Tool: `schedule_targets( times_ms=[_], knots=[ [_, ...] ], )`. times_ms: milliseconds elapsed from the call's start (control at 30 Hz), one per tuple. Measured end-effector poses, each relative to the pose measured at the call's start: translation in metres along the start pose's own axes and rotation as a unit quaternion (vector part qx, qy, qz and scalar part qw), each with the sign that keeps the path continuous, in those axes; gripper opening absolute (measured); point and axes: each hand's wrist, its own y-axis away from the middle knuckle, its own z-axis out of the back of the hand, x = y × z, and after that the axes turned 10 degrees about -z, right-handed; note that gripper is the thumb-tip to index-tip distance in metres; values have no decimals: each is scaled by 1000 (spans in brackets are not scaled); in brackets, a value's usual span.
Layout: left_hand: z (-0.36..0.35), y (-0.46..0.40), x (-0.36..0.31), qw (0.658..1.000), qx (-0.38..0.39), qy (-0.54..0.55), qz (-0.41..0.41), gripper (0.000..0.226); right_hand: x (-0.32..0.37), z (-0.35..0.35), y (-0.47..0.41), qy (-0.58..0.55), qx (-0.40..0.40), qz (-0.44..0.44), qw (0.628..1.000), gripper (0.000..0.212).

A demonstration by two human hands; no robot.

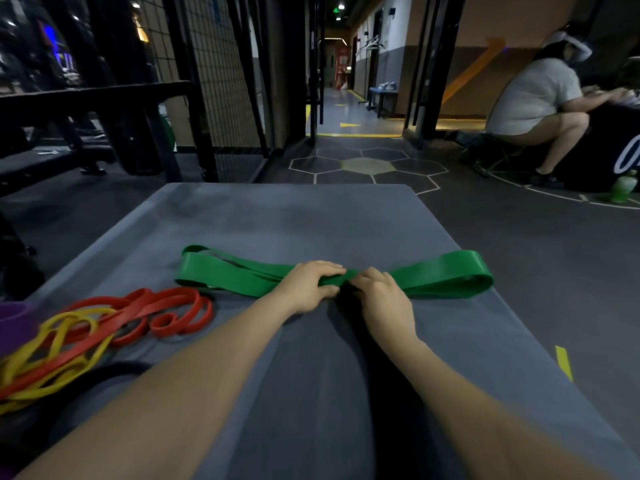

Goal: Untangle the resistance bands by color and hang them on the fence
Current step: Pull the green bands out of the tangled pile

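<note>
A wide green resistance band lies folded across the grey mat, its loops spreading left and right. My left hand and my right hand both grip the band at its gathered middle, fingers curled round it. At the left lies a tangle of red bands and yellow bands. A purple band shows at the left edge, and a black band curves just below the tangle. The mesh fence stands at the back left.
Another person crouches at the back right beside a black box, with a green bottle on the floor. Black benches and racks fill the left side. A corridor opens straight ahead beyond the mat.
</note>
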Motion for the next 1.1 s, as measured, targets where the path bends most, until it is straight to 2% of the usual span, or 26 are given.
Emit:
schedule_targets(
  times_ms=[67, 167, 267, 333, 433, 500, 567, 633, 767, 967, 1033, 1100],
  knots=[
    [7, 4, 3, 1000, -20, 5, 1, 31, 0, -3, 1, 1, -15, -4, 1000, 23],
    [27, 18, 12, 992, -125, -2, 32, 27, -1, -4, 2, -11, -30, -6, 999, 23],
    [58, 43, 33, 961, -243, -70, 112, 34, -3, -5, 2, -21, -37, -5, 999, 23],
    [77, 58, 49, 930, -285, -123, 198, 36, -3, -6, 2, -21, -37, -6, 999, 24],
    [91, 72, 64, 893, -241, -88, 371, 50, 0, -5, 4, -14, -49, -3, 999, 22],
    [94, 72, 74, 885, -204, -14, 417, 63, 3, -4, 4, -8, -66, -5, 998, 17],
    [94, 69, 83, 883, -206, 21, 421, 66, 9, -1, 2, 12, -65, -16, 998, 17],
    [97, 67, 88, 872, -242, 50, 423, 64, 14, 1, -3, 56, -55, -18, 997, 22],
    [107, 70, 93, 850, -321, 94, 407, 41, 20, 5, -9, 128, -31, -6, 991, 26],
    [137, 58, 69, 871, -393, 74, 287, 28, 25, 9, -8, 146, -19, 1, 989, 25],
    [146, 55, 59, 861, -416, 114, 271, 31, 25, 10, -8, 154, -13, 3, 988, 25],
    [150, 55, 53, 833, -433, 185, 290, 32, 26, 11, -7, 161, -3, 4, 987, 26]
  ],
)
